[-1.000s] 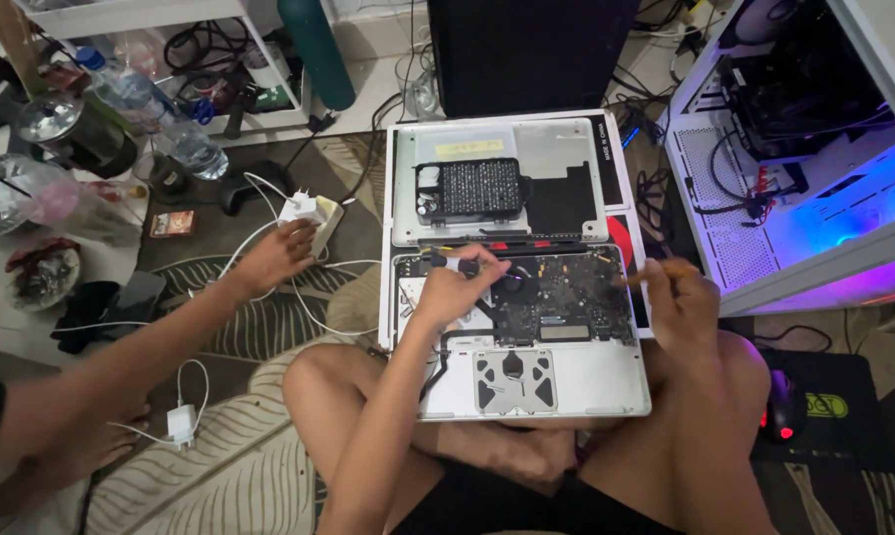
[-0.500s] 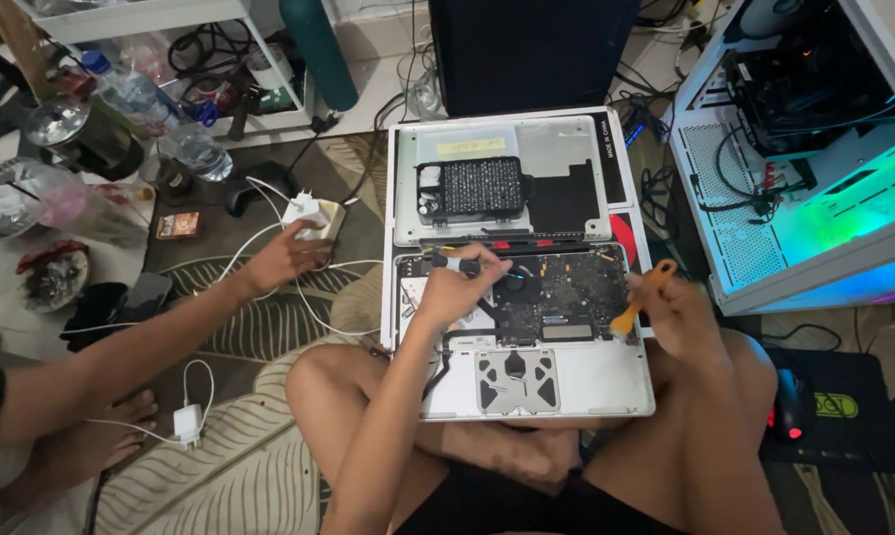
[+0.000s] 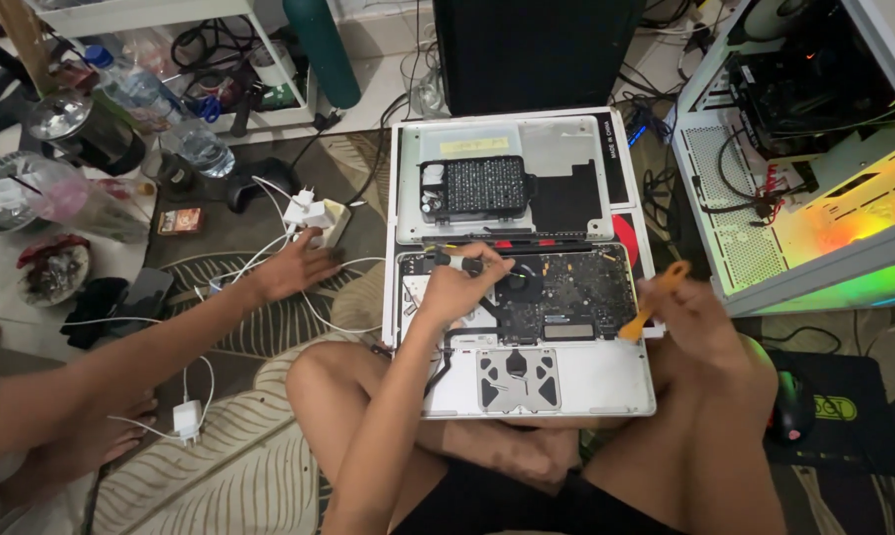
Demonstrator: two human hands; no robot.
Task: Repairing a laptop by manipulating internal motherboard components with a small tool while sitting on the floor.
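A: Laptop [image 3: 527, 327], back cover off, lies across the person's crossed legs; circuit board [image 3: 557, 292] bare, trackpad end toward the body, long side running left to right. Only the head view to go by.

B: Left hand [image 3: 462, 287]?

A: Resting on the board's upper left part, fingers curled around a small dark tool [image 3: 457, 263] lying roughly left to right along the hinge edge.

B: Right hand [image 3: 690, 317]?

A: Off the laptop's right edge, clenched on an orange pry tool [image 3: 656, 292]. Its shaft slants up and away; the lower tip points left toward the board's right side. The left hand is the nearer one to the board.

B: Anyone else?

A: Another person's hand [image 3: 299, 267] rests on the rug [image 3: 269, 327], near a white charger [image 3: 314, 213] and cables.
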